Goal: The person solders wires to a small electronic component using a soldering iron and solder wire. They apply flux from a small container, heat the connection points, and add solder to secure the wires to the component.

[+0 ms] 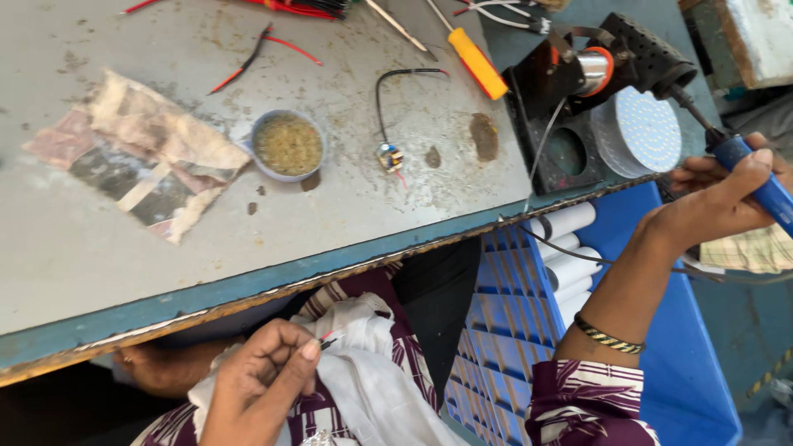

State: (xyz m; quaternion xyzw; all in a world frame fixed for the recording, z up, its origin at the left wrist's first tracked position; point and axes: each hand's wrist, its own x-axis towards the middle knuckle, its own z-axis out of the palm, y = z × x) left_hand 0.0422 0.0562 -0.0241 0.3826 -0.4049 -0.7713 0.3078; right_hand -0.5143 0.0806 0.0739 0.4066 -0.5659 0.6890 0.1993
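Note:
My right hand grips the blue handle of a soldering iron, whose tip rests in the black perforated holder of the iron stand at the table's right end. My left hand is down at my lap, below the table edge, pinching the end of thin red and white wires over a white cloth. On the grey table lie a small driver board with a black wire and a round tin of brownish flux.
A worn, stained paper lies at the left. An orange-handled screwdriver, loose red and black wires and a round white LED disc sit at the back and right. A blue crate with white tubes stands beside my knee.

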